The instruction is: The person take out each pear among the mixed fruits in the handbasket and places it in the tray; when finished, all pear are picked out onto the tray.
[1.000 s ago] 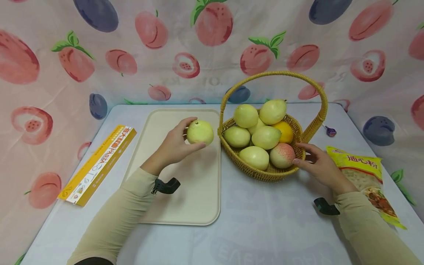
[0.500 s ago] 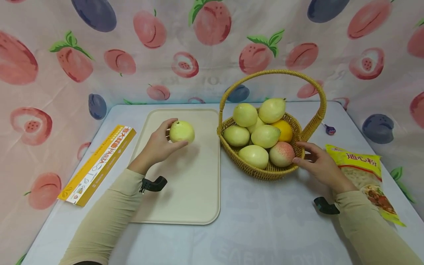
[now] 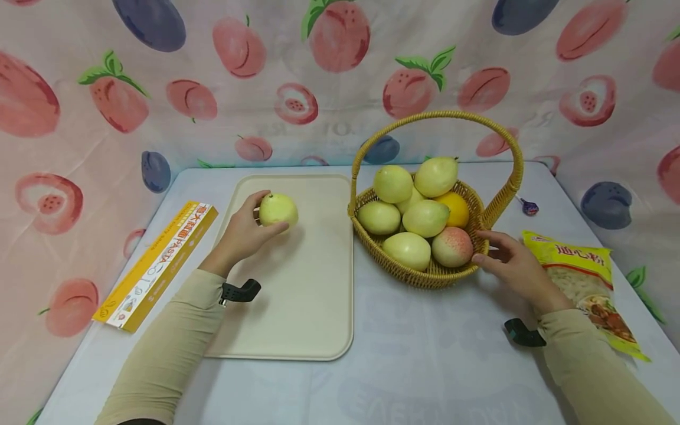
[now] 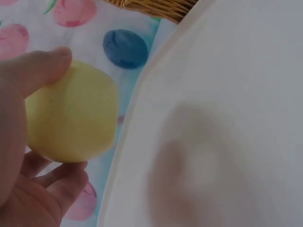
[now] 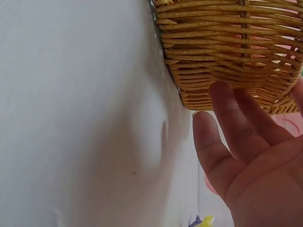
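Note:
In the head view my left hand (image 3: 245, 231) holds a pale yellow-green pear (image 3: 278, 212) above the beige tray (image 3: 313, 319). The left wrist view has the thumb on one side of the pear (image 4: 78, 113) and fingertips beneath it. My right hand (image 3: 517, 268) is at the right rim of the wicker basket (image 3: 419, 280), thumb and index fingertips right at the edge. Seen from the right wrist, its fingers (image 5: 227, 106) extend fairly straight beside the basket's outer wall (image 5: 213, 52). Several similar pears (image 3: 408, 252), an orange (image 3: 455, 211) and a peach (image 3: 453, 247) lie in the basket.
A yellow-and-white pasta box (image 3: 156, 265) lies left of the tray. On the right are a yellow pasta bag (image 3: 581, 283), partly under the right forearm, and a purple-wrapped lollipop (image 3: 529, 208). The basket's tall handle (image 3: 441, 116) arches over the fruit. Fruit-print cloth hangs behind.
My left hand has carried the pear leftward, from near the tray's right edge to over its middle-left. The right hand stays at the basket rim, almost unmoved.

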A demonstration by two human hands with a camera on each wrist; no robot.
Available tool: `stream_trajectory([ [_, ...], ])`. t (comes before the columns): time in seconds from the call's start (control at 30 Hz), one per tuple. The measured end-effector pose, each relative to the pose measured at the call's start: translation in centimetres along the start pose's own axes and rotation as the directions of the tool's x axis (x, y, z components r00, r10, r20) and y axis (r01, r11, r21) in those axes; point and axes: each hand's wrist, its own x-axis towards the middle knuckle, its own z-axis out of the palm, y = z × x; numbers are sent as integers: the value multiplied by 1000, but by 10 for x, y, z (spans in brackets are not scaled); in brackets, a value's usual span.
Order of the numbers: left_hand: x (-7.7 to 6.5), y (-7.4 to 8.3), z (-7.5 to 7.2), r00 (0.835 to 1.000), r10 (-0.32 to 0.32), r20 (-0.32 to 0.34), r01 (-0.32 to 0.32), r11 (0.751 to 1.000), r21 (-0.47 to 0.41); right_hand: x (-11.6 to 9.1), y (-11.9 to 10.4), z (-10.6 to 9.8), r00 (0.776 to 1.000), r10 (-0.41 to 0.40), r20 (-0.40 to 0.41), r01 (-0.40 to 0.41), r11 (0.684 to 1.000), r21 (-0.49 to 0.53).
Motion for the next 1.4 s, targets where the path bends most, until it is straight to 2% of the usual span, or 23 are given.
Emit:
stream_trajectory([
  [0.47, 8, -16, -14, 1000, -14, -26, 15, 1000, 15, 0, -3, -1, 1000, -10, 11, 9, 1000, 24],
  [0.67, 17, -24, -27, 997, -52, -64, 54, 998, 35, 0, -2, 0, 1000, -24, 17, 24, 999, 33],
  [0.8, 26, -32, -34, 995, -73, -61, 75, 997, 34, 0, -2, 1, 1000, -9, 24, 8, 999, 41],
  [1.0, 37, -45, -43, 991, -90, -94, 98, 992, 77, -1, -2, 2, 1000, -26, 17, 25, 999, 44],
  [1.13, 39, -52, -45, 989, -112, -101, 119, 991, 63, -1, -2, 3, 999, -41, 12, 41, 998, 41],
  [1.4, 50, -62, -43, 986, -120, -118, 128, 990, 64, -2, -4, 3, 1000, 6, 26, -7, 1000, 30],
])
